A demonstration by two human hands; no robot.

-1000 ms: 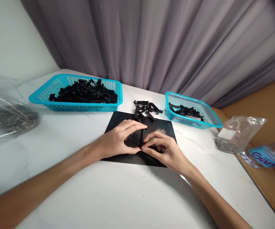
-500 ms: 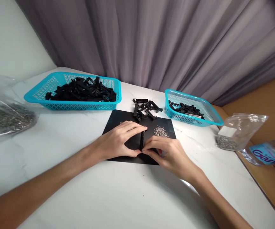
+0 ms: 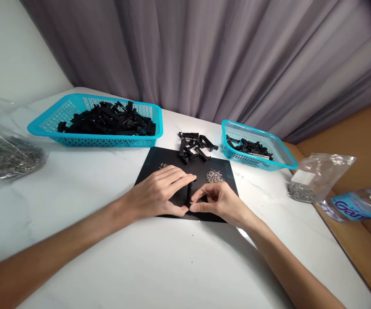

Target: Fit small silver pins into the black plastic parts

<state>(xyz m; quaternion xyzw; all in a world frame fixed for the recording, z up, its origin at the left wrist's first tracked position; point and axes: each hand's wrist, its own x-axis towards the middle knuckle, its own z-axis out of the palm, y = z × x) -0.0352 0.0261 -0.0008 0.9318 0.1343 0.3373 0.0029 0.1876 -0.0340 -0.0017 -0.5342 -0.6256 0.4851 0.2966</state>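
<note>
My left hand (image 3: 159, 191) grips a narrow black plastic part (image 3: 189, 194) by its two ends, fingertips at the far end and thumb at the near one. The part is held over a black mat (image 3: 172, 217). My right hand (image 3: 220, 201) is closed in a pinch at the near end of the part, its thumb and forefinger close to my left thumb. Whatever lies between those fingertips is too small or hidden to make out. Behind my right hand lies a pile of small shiny metal pins (image 3: 215, 176); a second metal pile (image 3: 164, 165) shows partly behind my left hand.
Several black parts (image 3: 193, 148) lie loose at the mat's back edge. A large blue basket (image 3: 108, 141) of black parts stands left, a smaller one (image 3: 259, 164) right. Bags of metal pieces (image 3: 14, 156) (image 3: 304, 191) flank them, with a plastic bottle (image 3: 355, 206) at far right.
My right hand has shifted slightly left and its fingers have changed their pinch at the part's near end. My left hand still holds the part. The view has moved a little.
</note>
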